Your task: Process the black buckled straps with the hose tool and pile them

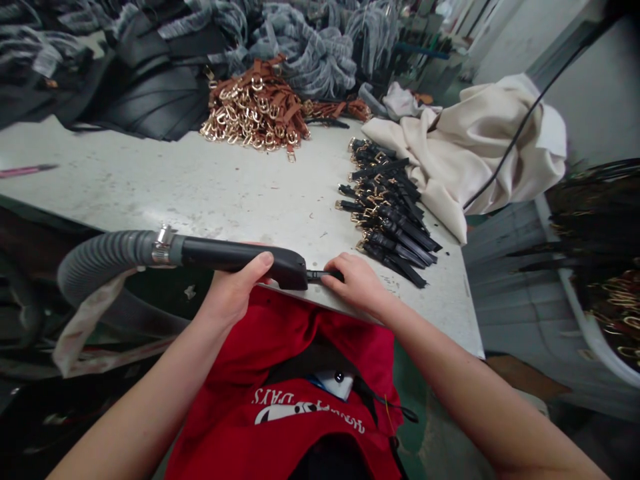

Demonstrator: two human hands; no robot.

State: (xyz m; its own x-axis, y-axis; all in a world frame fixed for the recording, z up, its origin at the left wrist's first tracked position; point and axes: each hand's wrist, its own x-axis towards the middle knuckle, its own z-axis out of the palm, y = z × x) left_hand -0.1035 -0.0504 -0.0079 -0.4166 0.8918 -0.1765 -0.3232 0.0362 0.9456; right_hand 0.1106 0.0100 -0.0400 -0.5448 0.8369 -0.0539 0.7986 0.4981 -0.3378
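My left hand [240, 283] is wrapped around a black handheld tool [225, 253], thumb on top. A grey corrugated hose [107, 257] joins its left end with a metal clamp [163, 245]. My right hand [357, 283] is closed, pinching a short black strap [316, 274]. The strap's left end meets the tool's blunt right end; I cannot tell whether it goes inside. The fingers hide the strap's other end. Beyond my right hand lies a pile of black straps with gold buckles [390, 207].
Brown straps with gold buckles [257, 110] are heaped at the back of the white table [220, 180]. Black sheets [150, 93] lie further left. Cream cloth [480, 140] drapes the right corner. A grey bin [520, 273] stands to the right. A red apron [300, 360] covers my lap.
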